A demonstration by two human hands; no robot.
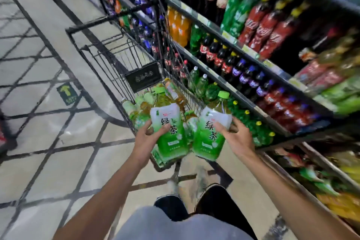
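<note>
I hold two large green tea bottles over the near end of a black wire shopping cart [109, 52]. My left hand [148, 136] grips the left bottle [171, 132] around its green and white label. Around the side of the right bottle [209, 134] my right hand [236, 136] is curled. Both bottles have light green caps and point away from me. Several more bottles of the same tea [140, 107] lie in the cart beneath them.
Shelves [233, 91] of soda bottles in red, green, orange and purple run along the right, close beside the cart. Tiled floor [48, 132] with dark diagonal lines spreads to the left, with a green arrow sticker [67, 93]. My shoes [212, 198] stand just behind the cart.
</note>
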